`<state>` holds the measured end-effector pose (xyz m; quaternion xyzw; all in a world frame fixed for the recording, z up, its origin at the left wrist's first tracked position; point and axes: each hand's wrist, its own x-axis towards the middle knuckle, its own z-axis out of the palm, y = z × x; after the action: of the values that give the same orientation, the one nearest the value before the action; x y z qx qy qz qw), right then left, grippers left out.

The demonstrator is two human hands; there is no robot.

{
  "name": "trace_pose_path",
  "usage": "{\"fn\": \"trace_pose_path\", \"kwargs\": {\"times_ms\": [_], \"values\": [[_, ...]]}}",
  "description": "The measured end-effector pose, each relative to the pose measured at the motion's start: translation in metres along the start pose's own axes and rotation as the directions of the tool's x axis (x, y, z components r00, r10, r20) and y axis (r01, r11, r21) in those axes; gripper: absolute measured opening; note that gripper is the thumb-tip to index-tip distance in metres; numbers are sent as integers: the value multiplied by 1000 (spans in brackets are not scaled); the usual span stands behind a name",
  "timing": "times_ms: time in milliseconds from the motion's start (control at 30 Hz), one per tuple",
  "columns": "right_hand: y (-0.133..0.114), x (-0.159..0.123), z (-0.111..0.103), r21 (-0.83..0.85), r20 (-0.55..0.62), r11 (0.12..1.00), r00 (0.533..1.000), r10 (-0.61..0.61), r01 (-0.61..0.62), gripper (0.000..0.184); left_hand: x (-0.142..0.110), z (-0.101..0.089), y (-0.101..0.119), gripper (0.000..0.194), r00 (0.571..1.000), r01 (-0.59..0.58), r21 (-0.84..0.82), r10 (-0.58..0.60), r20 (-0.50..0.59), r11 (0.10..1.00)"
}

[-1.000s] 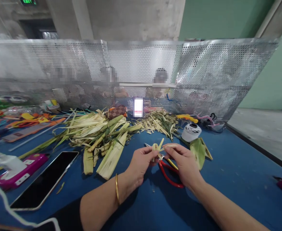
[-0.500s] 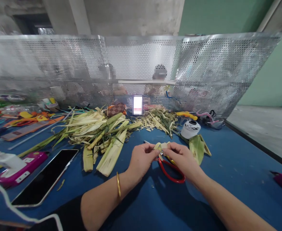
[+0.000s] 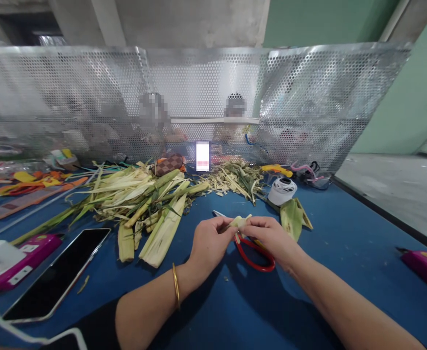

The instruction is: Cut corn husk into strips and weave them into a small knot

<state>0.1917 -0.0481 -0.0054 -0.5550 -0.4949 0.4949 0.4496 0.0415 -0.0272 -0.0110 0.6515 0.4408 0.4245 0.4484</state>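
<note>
A small pale piece of corn husk [image 3: 240, 222] is pinched between my two hands above the blue table. My left hand [image 3: 211, 242], with a gold bangle at the wrist, grips it from the left by thumb and fingers. From the right, my right hand [image 3: 268, 238] closes on the same piece. Red-handled scissors [image 3: 257, 266] lie just beneath, their blade tip pointing to the far left; the hands hide their middle. Right of my right hand lies a wide green husk leaf [image 3: 292, 218], beside a white spool of thread [image 3: 282, 191].
A heap of corn husks [image 3: 136, 194] spreads at the left, with husk scraps [image 3: 231, 177] farther back. A phone [image 3: 60, 272] and a purple power strip [image 3: 24, 262] lie at left. A yellow tool [image 3: 277, 170] lies near the perforated metal screen [image 3: 206, 82].
The view has shifted slightly, so everything sits a little farther left. My fingers have drawn closer together over the husk piece, which shows less of a loop.
</note>
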Motion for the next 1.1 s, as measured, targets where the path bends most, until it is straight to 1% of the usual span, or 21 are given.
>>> {"fn": "trace_pose_path", "kwargs": {"times_ms": [67,133,200,233,300,367,433,533,600,700,800,867,967,1100], "values": [[-1,-1,-1,-75,19,996,999,-35,36,27,0,1,0,17,1000,16,-13,-16,2,1000],[0,-1,0,-205,9,971,992,-128,127,31,0,2,1,16,998,60,-89,-61,-7,994],[2,-1,1,-319,-54,921,966,-254,224,33,1,3,1,16,992,119,-201,-126,-21,972],[3,-1,1,-350,-98,901,947,-306,255,32,1,3,1,16,986,151,-252,-163,-28,956],[6,0,3,-355,-187,884,904,-385,303,28,1,4,2,19,973,209,-323,-230,-28,923],[8,-1,5,-299,-239,889,875,-422,347,24,0,5,3,21,960,258,-369,-279,-5,893],[8,-2,8,-183,-230,906,879,-417,382,23,-1,5,5,23,952,293,-401,-304,38,868],[6,-5,13,34,-134,924,918,-373,381,24,-3,5,7,27,946,322,-420,-306,106,849],[4,-5,15,103,-86,924,929,-361,368,25,-5,5,8,31,945,327,-420,-290,150,847],[2,-5,15,134,-67,921,931,-359,365,26,-7,5,8,32,940,338,-409,-285,188,848],[-1,-5,13,154,-61,925,938,-341,346,21,-6,6,6,22,933,358,-411,-310,180,838],[-3,-6,12,200,-41,931,952,-303,305,26,-4,5,5,17,929,369,-426,-332,161,826],[-4,-6,9,259,-37,932,967,-252,253,36,-2,4,5,17,928,369,-443,-347,132,817],[-4,-5,5,174,-94,950,965,-245,259,37,-1,4,6,22,930,364,-445,-340,135,818]]}}
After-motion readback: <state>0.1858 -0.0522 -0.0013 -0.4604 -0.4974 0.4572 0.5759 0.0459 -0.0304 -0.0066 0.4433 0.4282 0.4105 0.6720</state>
